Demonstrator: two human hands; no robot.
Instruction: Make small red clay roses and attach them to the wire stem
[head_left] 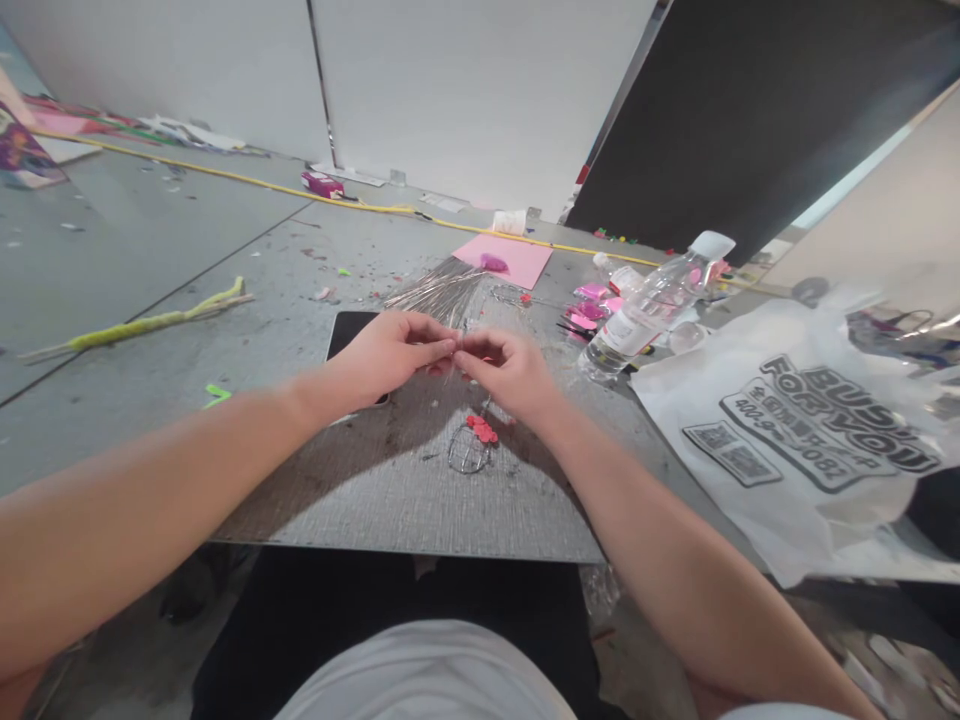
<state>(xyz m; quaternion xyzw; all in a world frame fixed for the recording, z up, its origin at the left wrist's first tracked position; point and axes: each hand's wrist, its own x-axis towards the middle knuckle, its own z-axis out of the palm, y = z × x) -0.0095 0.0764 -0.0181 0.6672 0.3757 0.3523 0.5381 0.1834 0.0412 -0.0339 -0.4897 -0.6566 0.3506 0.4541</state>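
Note:
My left hand point(401, 350) and my right hand point(506, 370) meet above the grey table, fingertips pinched together. A thin wire point(450, 376) shows between and just below the fingertips. Bits of red show by the right fingers, mostly hidden. Closer to me lies a small round wire frame point(469, 452) with a cluster of red pieces point(481, 429) at its upper edge. Behind the hands a bundle of thin metal wires point(435, 285) spreads over the table. A dark phone-like slab point(349, 330) lies partly under my left hand.
To the right stand a clear plastic bottle point(637, 315) and a white printed bag point(810, 430). Pink packets point(589, 310) lie near the bottle. Farther back are a pink sheet point(525, 255) and a yellow cable point(277, 187). A yellow-green fuzzy stem point(142, 327) lies left.

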